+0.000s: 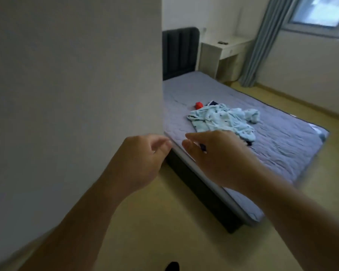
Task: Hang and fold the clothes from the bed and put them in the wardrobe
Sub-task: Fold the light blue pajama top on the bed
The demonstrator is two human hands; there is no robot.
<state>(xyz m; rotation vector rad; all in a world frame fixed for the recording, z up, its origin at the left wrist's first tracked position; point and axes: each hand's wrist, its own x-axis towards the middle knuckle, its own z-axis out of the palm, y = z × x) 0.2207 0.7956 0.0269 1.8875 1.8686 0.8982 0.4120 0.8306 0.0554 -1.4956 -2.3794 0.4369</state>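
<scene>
Left hand: left hand (141, 159) is raised in the air, fingers loosely bent, and it holds nothing.
Right hand: right hand (219, 153) is raised just beside the left, fingers relaxed. It seems empty, and the small dark spot at its fingertips looks like cloth lying behind it.
Clothes: the light blue garment (223, 120) lies crumpled on the bed (282, 137), just beyond the right hand. A red item (199, 105) and a dark item (212, 103) are farther behind it.
Step in hand: I judge it is the reach for the next garment; none is touched yet.
How to do it well: take the blue garment by collar or shoulders with both hands and lift it, so it opens flat and does not drag the pieces under it.
Edges: the bed's near edge runs directly under both hands. The white panel (76, 75) stands close on the left hand's side, and its corner is near the fingers.
Open room: the bare floor (174, 212) is below the arms, and there is free mattress to the right of the right hand for folding.
</scene>
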